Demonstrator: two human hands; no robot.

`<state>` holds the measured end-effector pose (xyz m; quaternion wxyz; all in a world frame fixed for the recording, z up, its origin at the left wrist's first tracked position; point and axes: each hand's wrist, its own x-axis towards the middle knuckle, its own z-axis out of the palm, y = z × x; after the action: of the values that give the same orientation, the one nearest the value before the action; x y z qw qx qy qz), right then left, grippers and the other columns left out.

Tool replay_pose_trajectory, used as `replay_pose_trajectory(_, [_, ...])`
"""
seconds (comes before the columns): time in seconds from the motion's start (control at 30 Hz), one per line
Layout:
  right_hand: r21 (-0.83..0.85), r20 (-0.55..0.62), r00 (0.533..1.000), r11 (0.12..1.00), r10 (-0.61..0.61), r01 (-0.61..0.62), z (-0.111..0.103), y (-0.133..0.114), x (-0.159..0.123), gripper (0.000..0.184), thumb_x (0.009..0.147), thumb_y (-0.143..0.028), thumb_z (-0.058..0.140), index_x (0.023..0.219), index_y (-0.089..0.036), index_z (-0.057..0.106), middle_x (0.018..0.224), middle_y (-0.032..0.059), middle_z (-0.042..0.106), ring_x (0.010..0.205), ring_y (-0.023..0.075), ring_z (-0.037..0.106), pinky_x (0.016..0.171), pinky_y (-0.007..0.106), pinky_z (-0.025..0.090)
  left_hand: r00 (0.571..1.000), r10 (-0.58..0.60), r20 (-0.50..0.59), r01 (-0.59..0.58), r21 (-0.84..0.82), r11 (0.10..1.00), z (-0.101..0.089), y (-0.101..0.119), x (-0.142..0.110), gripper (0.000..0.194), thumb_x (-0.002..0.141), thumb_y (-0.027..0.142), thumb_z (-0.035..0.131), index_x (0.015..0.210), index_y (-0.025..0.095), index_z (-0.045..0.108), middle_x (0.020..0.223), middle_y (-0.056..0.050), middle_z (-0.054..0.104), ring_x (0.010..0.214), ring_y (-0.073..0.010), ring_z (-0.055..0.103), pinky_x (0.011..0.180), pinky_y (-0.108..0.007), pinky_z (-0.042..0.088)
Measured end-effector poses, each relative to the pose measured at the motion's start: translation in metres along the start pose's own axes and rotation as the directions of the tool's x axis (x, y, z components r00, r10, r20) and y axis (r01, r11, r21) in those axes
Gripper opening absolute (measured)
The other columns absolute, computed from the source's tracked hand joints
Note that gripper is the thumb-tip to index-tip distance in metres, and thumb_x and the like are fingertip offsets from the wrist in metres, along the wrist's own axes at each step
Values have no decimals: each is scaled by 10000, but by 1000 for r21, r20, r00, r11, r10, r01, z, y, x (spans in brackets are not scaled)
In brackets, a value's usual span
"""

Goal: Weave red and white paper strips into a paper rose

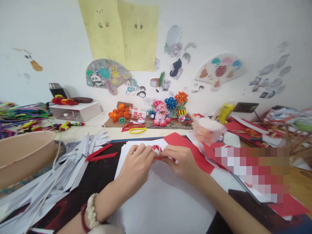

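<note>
A small folded red-and-white paper piece is pinched between my two hands, above a stack of white paper. My left hand grips its left side with the fingers curled. On the other side, my right hand pinches it between thumb and fingers. Much of the piece is hidden behind the fingertips. A red sheet lies beyond my right hand, partly under the white stack. Two red paper strips rest on the dark mat left of the stack.
Many white paper strips pile up at left, beside a beige basin. Small craft flowers stand along the back with yellow-handled scissors. A plastic-wrapped cup stands back right. A pixelated patch covers things at right.
</note>
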<state>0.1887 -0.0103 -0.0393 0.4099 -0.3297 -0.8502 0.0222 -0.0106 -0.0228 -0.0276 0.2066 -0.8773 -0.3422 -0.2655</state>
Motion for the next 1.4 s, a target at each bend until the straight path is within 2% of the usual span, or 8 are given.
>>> replay_pose_trajectory(0.17, [50,17,1000,999,2,-3,0,0,-1,196,921,-153,534,828,-197,701,777,24,670,650,125,581,596,222,395,1000,23,0,-23,-36,999,0,0,-1,141,920,60,479,903,174,558,849,-34,603,772,-208,428,715,-349,285])
replay_pose_trajectory(0.47, [40,-39,999,999,-35,37,-3,-2,4,227,950,-202,525,805,-192,699,750,26,638,647,133,549,592,246,383,998,-70,-8,67,-195,979,-11,4,3,138,965,160,450,935,195,580,865,-29,635,781,-198,461,714,-351,287])
replay_pose_trajectory(0.7, [88,-12,1000,996,-13,14,-5,-4,3,209,948,-193,527,821,-197,693,776,28,649,674,139,576,607,251,403,995,-99,15,99,-273,957,-12,3,3,117,954,159,465,964,203,573,920,-31,648,829,-204,483,745,-356,296])
replay_pose_trajectory(0.9, [96,36,999,995,3,-6,-5,-5,5,132,939,-220,562,858,-189,662,825,34,675,732,156,607,661,263,424,993,-118,-8,111,-297,948,-14,2,3,119,940,128,478,939,201,573,888,-11,645,812,-191,477,726,-346,293])
replay_pose_trajectory(1.17, [115,50,999,993,3,-8,-6,-7,6,136,934,-304,594,876,-197,652,864,29,690,757,155,623,701,271,443,989,-148,-2,140,-314,939,-15,2,3,126,936,155,471,886,198,578,866,-23,646,777,-190,474,693,-352,290])
replay_pose_trajectory(1.4, [143,52,999,990,-5,-3,-6,-7,6,118,941,-203,555,911,-198,669,860,37,681,736,146,634,652,249,462,989,-144,31,147,-318,937,-15,2,4,99,931,174,499,907,206,589,861,-12,649,797,-190,486,715,-355,296])
